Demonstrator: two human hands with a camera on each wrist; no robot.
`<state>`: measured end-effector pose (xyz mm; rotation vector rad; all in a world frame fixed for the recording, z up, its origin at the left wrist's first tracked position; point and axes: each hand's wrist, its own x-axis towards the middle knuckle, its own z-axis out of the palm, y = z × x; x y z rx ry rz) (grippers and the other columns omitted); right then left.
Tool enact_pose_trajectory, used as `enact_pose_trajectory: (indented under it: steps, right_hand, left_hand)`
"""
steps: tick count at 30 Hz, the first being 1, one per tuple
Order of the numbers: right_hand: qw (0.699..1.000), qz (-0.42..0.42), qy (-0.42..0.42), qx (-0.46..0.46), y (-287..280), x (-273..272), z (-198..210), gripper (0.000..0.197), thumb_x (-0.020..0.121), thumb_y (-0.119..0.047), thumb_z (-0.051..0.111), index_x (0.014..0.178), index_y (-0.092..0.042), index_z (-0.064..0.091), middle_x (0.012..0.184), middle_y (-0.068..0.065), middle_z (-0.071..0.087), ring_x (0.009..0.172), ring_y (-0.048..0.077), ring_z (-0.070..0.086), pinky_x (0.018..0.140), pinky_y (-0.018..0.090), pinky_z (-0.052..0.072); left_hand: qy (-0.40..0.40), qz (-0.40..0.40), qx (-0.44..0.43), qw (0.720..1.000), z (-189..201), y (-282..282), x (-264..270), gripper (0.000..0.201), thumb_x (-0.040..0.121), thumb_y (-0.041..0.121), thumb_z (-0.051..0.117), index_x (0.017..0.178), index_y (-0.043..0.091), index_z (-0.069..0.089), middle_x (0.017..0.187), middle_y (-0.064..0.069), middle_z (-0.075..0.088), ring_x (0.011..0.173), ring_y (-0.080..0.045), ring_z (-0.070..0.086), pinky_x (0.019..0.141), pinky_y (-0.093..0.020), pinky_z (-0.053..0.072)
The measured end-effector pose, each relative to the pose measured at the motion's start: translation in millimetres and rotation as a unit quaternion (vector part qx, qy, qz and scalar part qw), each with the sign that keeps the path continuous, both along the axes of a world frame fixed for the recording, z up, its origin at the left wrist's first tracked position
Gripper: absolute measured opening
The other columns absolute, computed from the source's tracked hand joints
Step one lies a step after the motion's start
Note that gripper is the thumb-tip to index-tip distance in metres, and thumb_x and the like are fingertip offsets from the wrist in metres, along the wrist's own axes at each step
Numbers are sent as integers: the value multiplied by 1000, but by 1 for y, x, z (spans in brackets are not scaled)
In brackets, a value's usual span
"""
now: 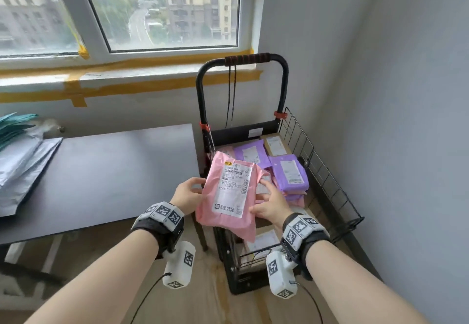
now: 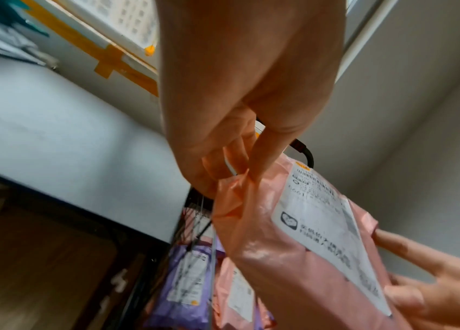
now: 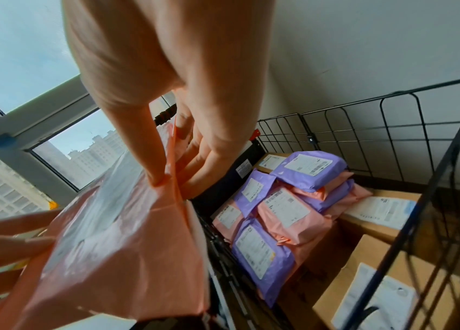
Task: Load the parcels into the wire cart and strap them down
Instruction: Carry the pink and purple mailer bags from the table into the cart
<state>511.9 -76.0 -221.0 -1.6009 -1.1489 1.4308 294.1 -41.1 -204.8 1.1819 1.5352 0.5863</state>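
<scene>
A pink mailer parcel (image 1: 228,197) with a white label hangs tilted above the near left side of the black wire cart (image 1: 317,169). My left hand (image 1: 195,189) pinches its left edge (image 2: 240,178), thumb on top. My right hand (image 1: 261,202) grips its right edge (image 3: 172,178), with the thumb over the parcel and the fingers beneath. Inside the cart lie purple mailers (image 3: 307,169), pink mailers (image 3: 290,214) and cardboard boxes (image 3: 378,212). Two dark elastic cords (image 1: 232,95) hang from the cart's handle (image 1: 246,58).
A dark table (image 1: 101,171) stands left of the cart, with silver and teal mailers (image 1: 20,158) at its far left end. The grey wall (image 1: 406,120) runs close along the cart's right side. A taped window sill (image 1: 127,75) lies behind.
</scene>
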Motion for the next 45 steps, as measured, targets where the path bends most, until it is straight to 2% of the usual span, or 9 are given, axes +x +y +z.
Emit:
enact_pose_trajectory:
  steps: [4,13,16,18,22,28,34,41,45]
  right_hand:
    - [999,24,27,-23,10,68,-6,85,78,19,59,146,-18,26,109,21,63,83,20,65,57,26,57]
    - [997,53,16,-56,74,154,-26,81,77,20,59,144,-19,34,89,8,64,80,17,66,59,28,59]
    - [996,58,3,-67,106,161,-40,78,77,20,58,143,-17,36,84,5,63,78,15,65,61,29,58]
    - [995,65,0,-80,131,161,-52,76,77,19,60,142,-15,37,84,4,63,78,16,64,62,30,58]
    - [990,77,6,-120,189,155,-77,73,77,20,59,138,-15,40,87,7,63,76,16,64,50,21,53]
    - [983,80,-8,-168,276,134,-134,73,76,22,56,139,-12,40,84,9,62,75,20,61,60,31,54]
    - [977,81,-17,-197,336,108,-200,69,75,22,60,135,-7,44,83,13,64,77,26,62,73,41,54]
    - [976,76,-57,-194,377,82,-255,53,78,15,61,125,-9,52,82,6,60,70,18,59,45,18,47]
    - [978,52,-53,-195,389,67,-277,52,76,18,62,120,-7,54,75,5,57,71,21,58,54,25,50]
  left_hand:
    - [-5,54,-10,998,-11,5,67,45,83,-1,62,124,16,54,108,-11,65,97,-28,65,79,-44,57]
    - [19,85,-48,995,-38,35,150,50,83,-6,58,129,14,52,100,-9,63,96,-26,63,71,-36,56]
    - [24,95,-64,993,-52,58,162,48,85,-4,55,130,14,49,101,-12,66,95,-29,65,77,-44,57]
    - [31,107,-70,991,-63,79,166,47,86,-2,54,130,13,49,102,-15,66,95,-31,65,81,-48,56]
    - [32,135,-74,988,-89,134,164,40,88,1,54,127,10,51,99,-15,65,93,-29,64,81,-45,56]
    - [93,161,-67,980,-141,204,164,30,91,41,53,113,20,52,99,-3,65,85,-23,66,75,-41,56]
    - [163,185,-109,963,-198,250,160,42,88,9,50,125,25,42,115,-3,61,102,-25,61,86,-44,52]
    - [254,165,-94,948,-243,277,158,51,85,2,44,133,14,35,127,-10,52,117,-31,51,95,-48,43]
    - [286,129,-91,945,-267,278,158,47,84,5,46,130,8,39,130,-15,44,118,-35,45,95,-45,41]
